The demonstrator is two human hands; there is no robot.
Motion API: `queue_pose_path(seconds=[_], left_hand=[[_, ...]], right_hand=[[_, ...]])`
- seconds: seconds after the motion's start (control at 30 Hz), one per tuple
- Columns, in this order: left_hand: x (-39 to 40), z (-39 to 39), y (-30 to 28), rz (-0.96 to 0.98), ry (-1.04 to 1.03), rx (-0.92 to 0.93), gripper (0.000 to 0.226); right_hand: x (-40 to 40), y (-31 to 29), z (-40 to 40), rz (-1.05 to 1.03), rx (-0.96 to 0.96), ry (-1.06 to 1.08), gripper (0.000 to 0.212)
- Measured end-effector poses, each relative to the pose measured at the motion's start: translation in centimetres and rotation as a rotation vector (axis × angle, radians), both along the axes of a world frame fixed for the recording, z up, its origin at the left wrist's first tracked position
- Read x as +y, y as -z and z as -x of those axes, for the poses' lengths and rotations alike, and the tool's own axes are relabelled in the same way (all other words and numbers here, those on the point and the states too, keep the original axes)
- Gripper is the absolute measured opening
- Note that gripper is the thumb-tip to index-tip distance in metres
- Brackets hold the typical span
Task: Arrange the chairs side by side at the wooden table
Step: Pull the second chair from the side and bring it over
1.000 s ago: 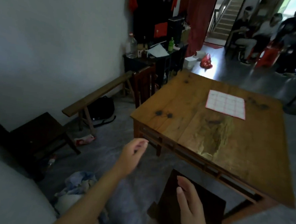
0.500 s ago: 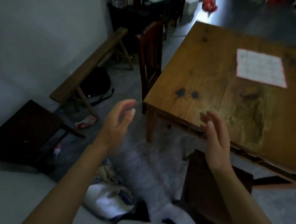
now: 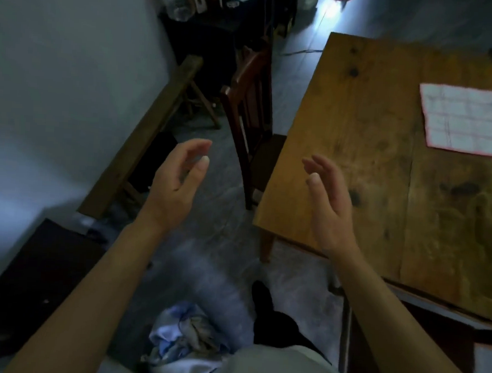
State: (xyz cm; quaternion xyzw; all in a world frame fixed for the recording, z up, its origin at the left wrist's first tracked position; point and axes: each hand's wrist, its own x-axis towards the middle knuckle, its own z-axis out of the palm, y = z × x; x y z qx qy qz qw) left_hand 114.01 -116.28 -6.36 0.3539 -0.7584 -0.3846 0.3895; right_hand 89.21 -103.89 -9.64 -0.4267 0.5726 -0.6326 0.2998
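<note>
Grey floor (image 3: 207,241) runs as an open lane up the frame's middle, between a wooden bench (image 3: 144,139) along the left wall and the wooden table (image 3: 384,171) at right; a dark chair (image 3: 249,108) stands tucked at the table's left edge, upper centre. Left hand (image 3: 176,182) and right hand (image 3: 330,200) hover empty, fingers loosely spread, palms facing; a checked cloth (image 3: 467,122) lies far right

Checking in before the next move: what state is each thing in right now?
Left hand: open, empty, raised.
Right hand: open, empty, above the table corner.
Dark red-brown wooden chair: upright, seat tucked under the table's left side.
Square wooden table: standing.
White red-gridded cloth: lying flat on the table.
</note>
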Motion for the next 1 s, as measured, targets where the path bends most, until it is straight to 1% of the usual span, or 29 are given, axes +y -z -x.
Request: queue_pose_path(seconds=[0.1, 0.17, 0.33, 0.47, 0.57, 0.67, 0.77, 0.8, 0.9, 1.0], left_hand=[[-6.2, 0.6, -2.0, 0.038, 0.034, -0.025, 0.033], [-10.2, 0.7, -2.5, 0.046, 0.041, -0.033, 0.031], [-20.7, 0.7, -1.6, 0.081, 0.092, -0.033, 0.027], [-30.5, 2.1, -1.0, 0.09, 0.207, -0.084, 0.03], [-38.5, 5.2, -1.1, 0.165, 0.381, -0.153, 0.04], [-44.5, 8.8, -1.5, 0.26, 0.561, -0.238, 0.04], [-49.6, 12.7, -1.5, 0.413, 0.784, -0.35, 0.036], [-51.2, 14.3, -1.2, 0.458, 0.846, -0.396, 0.039], [-55.7, 19.4, 0.3, 0.606, 1.01, -0.567, 0.063], [-58.3, 24.6, 3.2, 0.86, 1.176, -0.73, 0.079]], right_hand=[[-5.9, -1.1, 0.2, 0.025, -0.014, 0.032, 0.037], [-9.9, -1.6, 0.1, 0.016, -0.028, 0.026, 0.037], [-19.9, -1.9, -0.8, -0.023, 0.011, 0.018, 0.04], [-27.5, -1.4, -1.1, -0.055, 0.048, 0.108, 0.04], [-33.1, -1.1, -1.3, -0.094, 0.089, 0.252, 0.039], [-37.3, -1.1, -1.5, -0.167, 0.058, 0.39, 0.041], [-40.4, -0.3, -1.2, -0.279, 0.037, 0.504, 0.045], [-41.5, 0.3, -0.9, -0.313, 0.039, 0.536, 0.047], [-44.7, 2.4, 0.2, -0.432, 0.051, 0.603, 0.053], [-47.9, 4.7, 1.2, -0.609, 0.092, 0.629, 0.058]])
